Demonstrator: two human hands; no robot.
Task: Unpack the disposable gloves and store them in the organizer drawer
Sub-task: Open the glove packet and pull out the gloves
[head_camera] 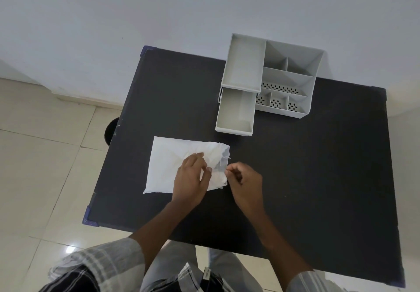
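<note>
A white plastic packet of disposable gloves (168,162) lies flat on the black table (318,155), its open end to the right with crumpled thin gloves (216,155) showing there. My left hand (192,178) rests on the packet's right part, fingers pinching the plastic at the mouth. My right hand (244,180) pinches the packet's right edge between thumb and fingertips. The grey organizer (293,73) stands at the table's far side. Its drawer (236,114) is pulled out toward me and holds nothing.
The organizer has a tray on top and several perforated compartments on its right side. A dark round stool (112,130) shows beside the table's left edge. Tiled floor lies to the left, a white wall behind.
</note>
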